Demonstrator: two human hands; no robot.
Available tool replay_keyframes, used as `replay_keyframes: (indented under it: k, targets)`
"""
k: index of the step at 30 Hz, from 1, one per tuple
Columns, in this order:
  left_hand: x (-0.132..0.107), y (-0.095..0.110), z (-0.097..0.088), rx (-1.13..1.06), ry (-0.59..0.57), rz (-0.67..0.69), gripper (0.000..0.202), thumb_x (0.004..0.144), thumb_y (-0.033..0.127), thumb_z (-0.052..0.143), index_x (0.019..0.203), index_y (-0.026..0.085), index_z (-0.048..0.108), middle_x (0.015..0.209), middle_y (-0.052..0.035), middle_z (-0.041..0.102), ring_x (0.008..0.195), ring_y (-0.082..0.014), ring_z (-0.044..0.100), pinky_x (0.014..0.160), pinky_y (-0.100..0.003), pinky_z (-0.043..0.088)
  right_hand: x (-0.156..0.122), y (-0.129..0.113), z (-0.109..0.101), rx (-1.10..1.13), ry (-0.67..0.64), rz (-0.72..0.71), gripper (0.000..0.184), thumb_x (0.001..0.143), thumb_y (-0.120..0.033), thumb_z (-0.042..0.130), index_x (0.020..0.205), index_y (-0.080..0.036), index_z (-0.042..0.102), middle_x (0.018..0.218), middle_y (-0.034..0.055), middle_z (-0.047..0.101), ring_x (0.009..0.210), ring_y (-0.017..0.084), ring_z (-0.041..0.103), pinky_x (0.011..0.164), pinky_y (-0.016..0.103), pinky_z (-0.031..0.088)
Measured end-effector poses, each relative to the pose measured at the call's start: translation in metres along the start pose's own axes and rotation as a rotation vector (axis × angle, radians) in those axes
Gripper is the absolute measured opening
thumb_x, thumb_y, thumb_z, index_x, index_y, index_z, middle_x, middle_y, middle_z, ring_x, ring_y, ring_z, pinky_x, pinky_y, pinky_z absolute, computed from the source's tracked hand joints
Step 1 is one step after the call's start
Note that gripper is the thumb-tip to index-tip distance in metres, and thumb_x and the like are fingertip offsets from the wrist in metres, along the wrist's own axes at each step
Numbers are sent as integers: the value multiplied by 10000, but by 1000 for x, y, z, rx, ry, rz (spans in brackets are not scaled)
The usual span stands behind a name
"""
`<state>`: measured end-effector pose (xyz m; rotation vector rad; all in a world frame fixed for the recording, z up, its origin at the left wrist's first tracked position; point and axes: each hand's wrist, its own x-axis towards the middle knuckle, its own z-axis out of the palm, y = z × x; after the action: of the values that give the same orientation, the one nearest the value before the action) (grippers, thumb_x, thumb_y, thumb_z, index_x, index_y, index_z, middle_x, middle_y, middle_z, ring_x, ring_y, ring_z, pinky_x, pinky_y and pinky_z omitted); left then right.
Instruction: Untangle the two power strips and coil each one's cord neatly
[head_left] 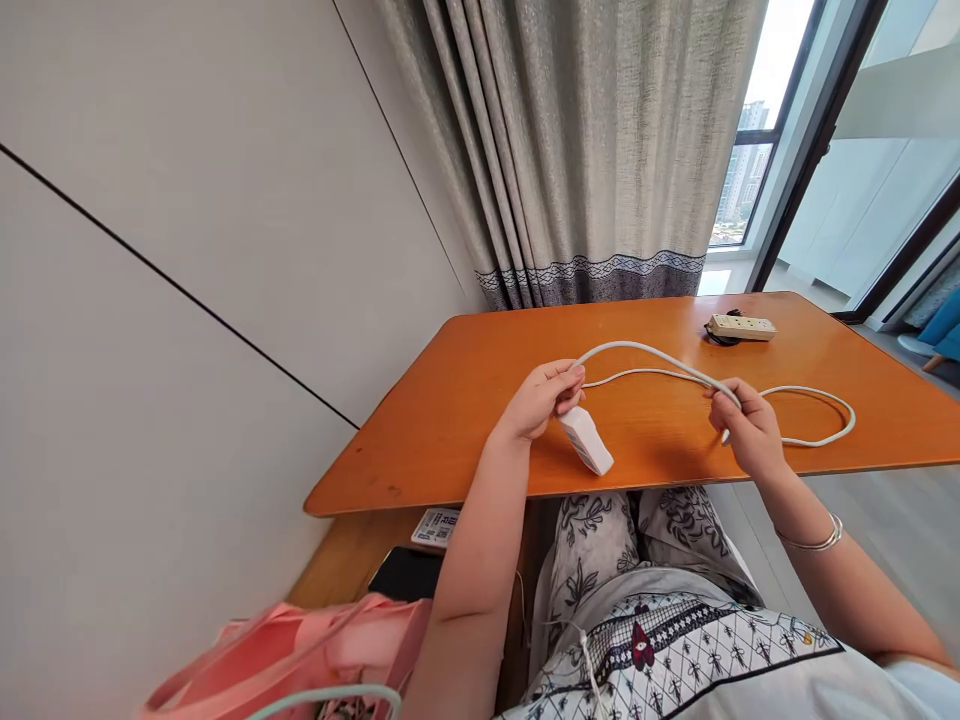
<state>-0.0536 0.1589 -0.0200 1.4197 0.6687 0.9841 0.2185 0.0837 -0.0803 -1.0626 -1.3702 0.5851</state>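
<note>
My left hand [544, 398] is closed on the end of a white power strip [586, 440], which hangs tilted over the near edge of the orange table [465, 400]. Its white cable [645, 352] arcs from that hand to my right hand [742, 425], which pinches the cable a little above the tabletop. Past my right hand the cable lies in a loop [817, 415] on the table.
A second, beige power strip [741, 327] lies at the table's far right with a dark cord beside it. Grey curtains [585, 150] hang behind the table. Below the table's near-left edge sit a pink bag [300, 650], a dark phone [405, 572] and a small card [435, 526].
</note>
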Motion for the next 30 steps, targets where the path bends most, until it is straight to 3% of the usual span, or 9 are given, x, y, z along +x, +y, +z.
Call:
replay_keyframes:
  k: [3,8,11,14,18,21,25,28,30]
  targets:
    - [-4,-6,9,-205,-89,10,415,833,478,682,629,169,496,493,99,297,388,-35,314,570,-238,489,6,-1,9,19,72,36,314,909,-541,549,892,-227,566,592,-69,378,478,104,357,477,244,312]
    - [-7,-16,27,-362,-75,150,409,812,525,726,757,165,542,691,2,631,487,-85,553,554,-236,508,-12,-8,35,-421,-91,-22,323,966,-451,416,1100,-190,551,628,-34,500,536,153,474,548,276,345]
    - [-9,-23,33,-272,-60,194,425,816,564,716,832,157,596,973,-111,754,693,-153,705,616,-238,521,-26,-15,42,-585,-197,-28,363,984,-402,368,1215,-151,492,690,8,602,568,194,556,573,296,373]
    - [-11,-28,37,-164,-56,222,423,852,576,669,904,157,638,1184,-175,730,913,-227,745,733,-280,546,-32,-23,42,-735,-213,-101,320,1009,-343,325,1184,-170,529,836,68,687,661,211,631,596,292,383]
    - [-12,-33,48,-21,-94,312,393,927,539,577,990,163,674,1271,-181,697,1171,-275,672,977,-377,512,-33,-32,43,-965,-210,-255,292,1017,-319,372,1036,-190,633,878,78,686,671,181,633,556,275,331]
    - [-14,-33,60,192,-142,426,371,990,479,470,1055,175,672,1274,-161,697,1254,-262,617,1089,-417,441,-33,-37,49,-1044,-229,-334,303,1019,-308,398,945,-184,665,812,68,667,626,165,614,525,278,296]
    - [-19,-31,72,653,-159,541,369,1024,409,360,1045,187,653,1139,-130,732,1149,-248,654,1087,-433,428,-31,-41,55,-973,-234,-348,197,968,-248,493,916,-174,668,859,86,709,683,171,653,564,260,344]
    - [-20,-31,71,871,-35,525,402,1027,427,312,1023,183,632,935,-104,733,880,-227,691,862,-377,513,-30,-48,51,-849,-292,-273,111,931,-249,572,888,-181,649,803,60,707,671,166,649,597,252,379]
    - [-18,-32,65,875,15,483,418,1031,452,295,1023,187,618,770,-53,695,710,-189,656,736,-322,497,-31,-54,44,-750,-361,-193,95,915,-263,615,960,-181,634,744,22,685,636,152,628,598,247,392]
